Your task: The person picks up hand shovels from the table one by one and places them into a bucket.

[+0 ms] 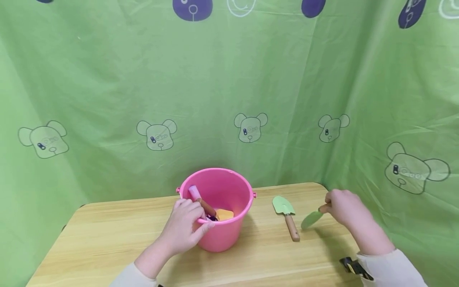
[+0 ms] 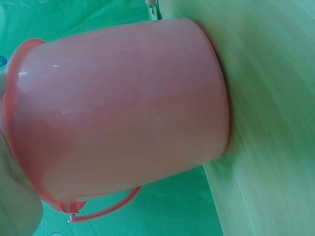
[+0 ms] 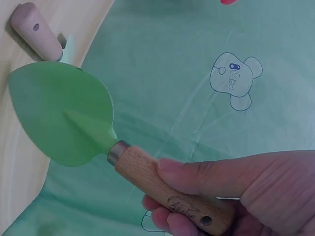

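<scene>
A pink bucket (image 1: 224, 237) stands upright on the table. My left hand (image 1: 184, 225) grips its near left rim, thumb outside and fingers over the edge. Inside the bucket lie a wooden-handled tool (image 1: 207, 208), a lilac piece (image 1: 194, 192), a yellow piece (image 1: 225, 215) and something dark; their lower parts are hidden. At the table's right side my right hand (image 1: 346, 209) holds a green hand trowel (image 3: 64, 115) by its wooden handle, the rounded, pointed blade angled downward. A second green trowel (image 1: 292, 228) lies between the bucket and that hand, blade pointing away.
The wooden table (image 1: 118, 235) has a rounded far right corner close to the green curtain (image 1: 215, 87), which hangs behind and along the right side. The bucket's pink handle (image 2: 110, 209) hangs down at its far side in the left wrist view.
</scene>
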{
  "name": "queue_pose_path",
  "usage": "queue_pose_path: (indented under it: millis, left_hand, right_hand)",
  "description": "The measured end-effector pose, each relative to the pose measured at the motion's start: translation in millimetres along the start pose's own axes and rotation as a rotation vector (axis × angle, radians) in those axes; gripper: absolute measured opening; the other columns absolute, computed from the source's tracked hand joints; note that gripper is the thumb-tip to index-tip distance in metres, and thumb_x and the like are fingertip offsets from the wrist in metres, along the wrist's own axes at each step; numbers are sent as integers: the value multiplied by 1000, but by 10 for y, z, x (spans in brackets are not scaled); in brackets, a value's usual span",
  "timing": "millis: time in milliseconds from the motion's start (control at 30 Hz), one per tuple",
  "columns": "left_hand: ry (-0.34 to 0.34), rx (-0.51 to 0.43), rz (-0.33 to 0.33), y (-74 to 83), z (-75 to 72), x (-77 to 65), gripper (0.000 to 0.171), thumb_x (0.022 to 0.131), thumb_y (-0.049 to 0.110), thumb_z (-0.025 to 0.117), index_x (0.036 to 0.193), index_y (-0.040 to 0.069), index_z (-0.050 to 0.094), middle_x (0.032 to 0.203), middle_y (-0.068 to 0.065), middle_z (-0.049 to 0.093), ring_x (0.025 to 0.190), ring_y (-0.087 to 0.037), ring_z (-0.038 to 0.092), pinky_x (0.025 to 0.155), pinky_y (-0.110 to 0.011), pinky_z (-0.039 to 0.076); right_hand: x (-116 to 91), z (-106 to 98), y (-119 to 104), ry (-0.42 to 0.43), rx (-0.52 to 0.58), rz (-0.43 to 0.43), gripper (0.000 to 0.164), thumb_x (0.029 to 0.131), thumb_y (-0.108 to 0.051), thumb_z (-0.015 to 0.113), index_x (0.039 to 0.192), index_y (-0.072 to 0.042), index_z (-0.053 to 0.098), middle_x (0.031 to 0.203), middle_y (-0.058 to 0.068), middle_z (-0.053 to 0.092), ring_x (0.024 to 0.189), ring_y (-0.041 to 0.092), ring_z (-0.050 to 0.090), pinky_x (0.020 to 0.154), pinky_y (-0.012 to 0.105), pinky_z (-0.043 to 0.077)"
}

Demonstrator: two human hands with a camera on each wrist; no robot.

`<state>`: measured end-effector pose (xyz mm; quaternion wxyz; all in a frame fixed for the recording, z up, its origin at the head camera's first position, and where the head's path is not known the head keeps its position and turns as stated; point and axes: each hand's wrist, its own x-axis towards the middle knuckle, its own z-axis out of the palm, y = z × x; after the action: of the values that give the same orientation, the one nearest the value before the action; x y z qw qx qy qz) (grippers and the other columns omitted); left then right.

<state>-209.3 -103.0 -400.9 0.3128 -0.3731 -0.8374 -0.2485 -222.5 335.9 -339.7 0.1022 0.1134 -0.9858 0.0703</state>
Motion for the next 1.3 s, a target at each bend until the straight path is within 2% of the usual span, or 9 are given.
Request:
queue_pose_path:
  millis: [300,500,767,967,1300]
  left_hand:
    - [-13,1,-17,-7,-2,-6,19,88,46,54,76,33,46,97,28,51,88,2,43,86,-36,29]
    - [-13,7,-15,-14,8,-13,18,88,47,54,78,33,48,98,28,52,87,2,42,86,-35,29]
    - [-10,2,-14,-2,1,-9,17,88,46,55,78,34,48,97,28,52,87,2,42,85,-35,29]
    - [-8,5,-15,4,-6,-8,17,87,45,56,78,34,47,97,28,52,87,2,43,85,-36,29]
    - [-9,10,-8,-17,9,-8,17,87,45,55,78,34,47,97,28,51,88,2,43,85,-36,29]
  right_hand:
    - [27,-133,-32,-35,-1,-16,23,71,-27,75,65,-14,57,62,-4,54,55,15,44,52,35,39]
    - [63,-290,-101,-50,-13,-36,22,70,-26,76,65,-14,58,62,-4,55,55,15,45,52,35,40]
    - [76,-520,-246,-83,-20,-28,24,73,-26,74,62,-17,55,59,-5,51,55,15,42,52,33,37]
    - [71,-674,-318,-113,-13,-21,18,75,-26,73,66,-17,59,62,-6,53,57,15,43,53,33,38]
    - [103,-890,-420,-91,-13,-28,14,77,-24,72,72,-17,61,65,-7,57,58,13,48,54,33,42]
